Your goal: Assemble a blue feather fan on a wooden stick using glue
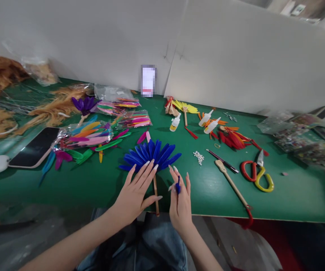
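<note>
A fan of blue feathers (154, 152) lies spread on the green table, its thin wooden handle (156, 194) pointing toward the front edge. My left hand (137, 186) rests flat over the lower part of the feathers, fingers stretched out and thumb reaching across the handle. Just right of the handle, my right hand (181, 197) holds a small blue feather (178, 186) near its thumb and fingers, with the fingertips by the fan's right side. A pink feather (148, 136) shows behind the fan.
Bagged colored feathers (86, 135) and a black-screened phone (35, 147) lie left. Glue bottles (175, 123), a yellow feather fan (185, 107) and red feathers (233, 138) stand or lie behind. Rightward are white beads (199, 157), a pen (222, 161), a wooden stick (233, 184) and scissors (257, 171).
</note>
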Demonstrator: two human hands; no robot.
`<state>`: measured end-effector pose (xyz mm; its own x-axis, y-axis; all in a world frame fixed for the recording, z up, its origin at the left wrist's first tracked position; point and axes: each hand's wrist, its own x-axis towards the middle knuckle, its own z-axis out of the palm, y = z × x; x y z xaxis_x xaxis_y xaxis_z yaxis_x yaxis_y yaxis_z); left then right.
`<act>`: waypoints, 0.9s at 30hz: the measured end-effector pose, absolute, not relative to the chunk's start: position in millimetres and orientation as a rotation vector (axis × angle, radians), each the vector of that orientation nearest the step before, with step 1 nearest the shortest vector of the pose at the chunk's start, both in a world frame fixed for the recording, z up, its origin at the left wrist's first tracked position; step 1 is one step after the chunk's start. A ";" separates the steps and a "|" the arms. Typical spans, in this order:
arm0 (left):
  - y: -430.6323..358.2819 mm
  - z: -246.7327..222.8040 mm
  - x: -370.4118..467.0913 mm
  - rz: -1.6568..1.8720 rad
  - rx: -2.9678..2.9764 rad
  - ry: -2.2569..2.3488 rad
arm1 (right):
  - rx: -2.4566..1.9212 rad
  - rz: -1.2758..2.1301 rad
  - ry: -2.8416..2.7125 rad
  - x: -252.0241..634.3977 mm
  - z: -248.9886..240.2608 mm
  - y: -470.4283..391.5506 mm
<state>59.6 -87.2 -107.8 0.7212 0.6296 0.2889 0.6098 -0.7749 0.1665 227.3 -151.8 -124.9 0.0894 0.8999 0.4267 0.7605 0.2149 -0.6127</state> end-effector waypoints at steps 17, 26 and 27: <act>-96.7 -49.5 22.1 0.669 1.609 1.048 | -1.273 1.855 -1.141 216.4 -60.8 -161.1; -94.2 -55.0 43.0 0.649 1.507 0.970 | -1.142 1.868 -1.110 187.1 -77.2 -151.8; -94.4 -55.2 41.5 0.662 1.518 0.983 | -1.176 1.825 -1.168 186.5 -78.2 -152.2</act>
<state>41.5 -94.4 -55.2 0.4898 0.8644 -0.1134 0.2201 0.0032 0.9755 186.5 -152.2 -78.2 -0.3744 0.8658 -0.3319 -0.0614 -0.3803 -0.9228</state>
